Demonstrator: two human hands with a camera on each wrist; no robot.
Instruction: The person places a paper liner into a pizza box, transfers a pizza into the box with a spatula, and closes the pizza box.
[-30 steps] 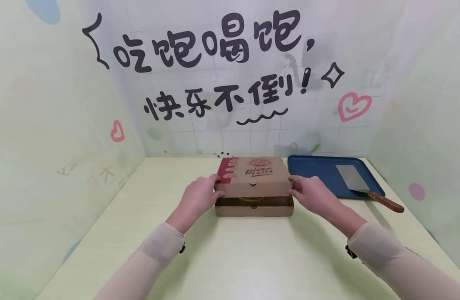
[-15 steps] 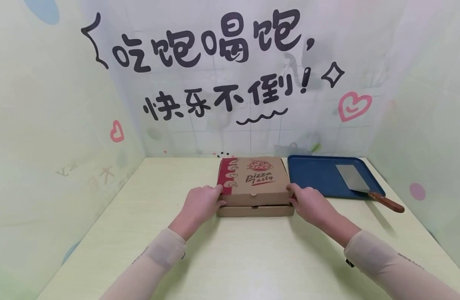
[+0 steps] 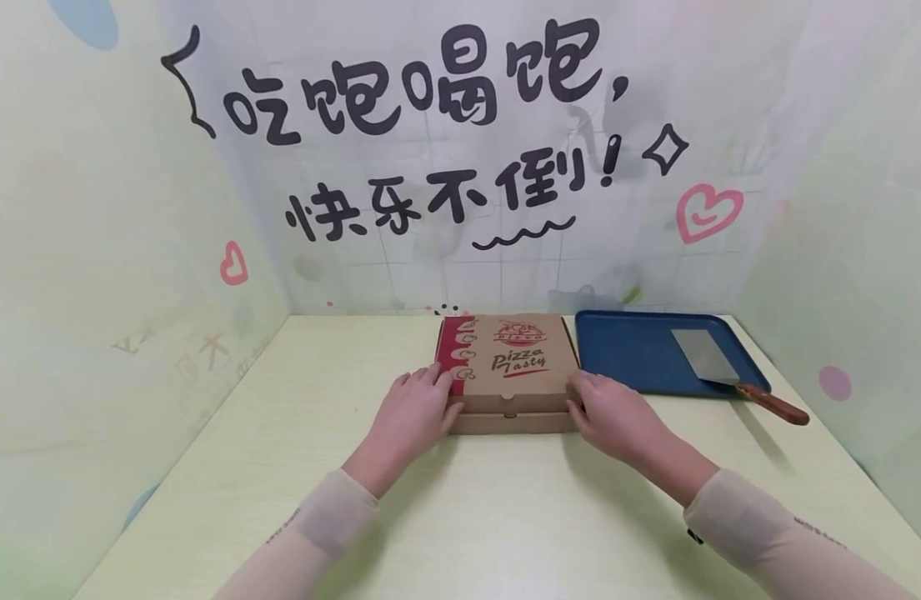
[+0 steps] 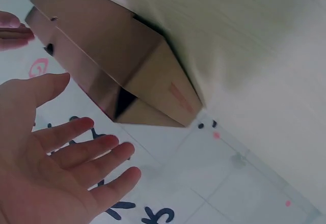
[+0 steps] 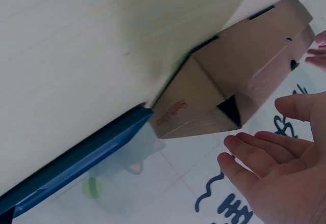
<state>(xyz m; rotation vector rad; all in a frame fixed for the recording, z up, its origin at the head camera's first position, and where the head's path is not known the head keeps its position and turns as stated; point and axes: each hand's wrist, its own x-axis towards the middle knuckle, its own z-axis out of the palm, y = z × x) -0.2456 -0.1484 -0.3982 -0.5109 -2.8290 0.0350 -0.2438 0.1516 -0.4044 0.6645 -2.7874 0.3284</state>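
Observation:
A brown cardboard pizza box [image 3: 520,358] with a red printed strip lies on the table, its lid down over the base. My left hand [image 3: 411,417] is at the box's front left corner, and my right hand [image 3: 618,417] at the front right corner. In the left wrist view the left hand [image 4: 56,158] has its fingers extended and spread beside the box [image 4: 102,30]. Loosely bent, the fingers of the right hand [image 5: 275,168] show near the box [image 5: 249,51] in the right wrist view. A dark gap shows at each front corner under the lid. The box's contents are hidden.
Right of the box lies a blue tray [image 3: 618,354]. On it rests a spatula [image 3: 703,356] with a metal blade, its wooden handle sticking out past the tray's front right corner. Printed walls [image 3: 498,283] stand behind and at both sides of the pale table [image 3: 505,517].
The lid has come down from a raised position onto the base, covering the food glimpsed inside. Both hands have moved down with it, then inward around the front corners, and loosened from the lid.

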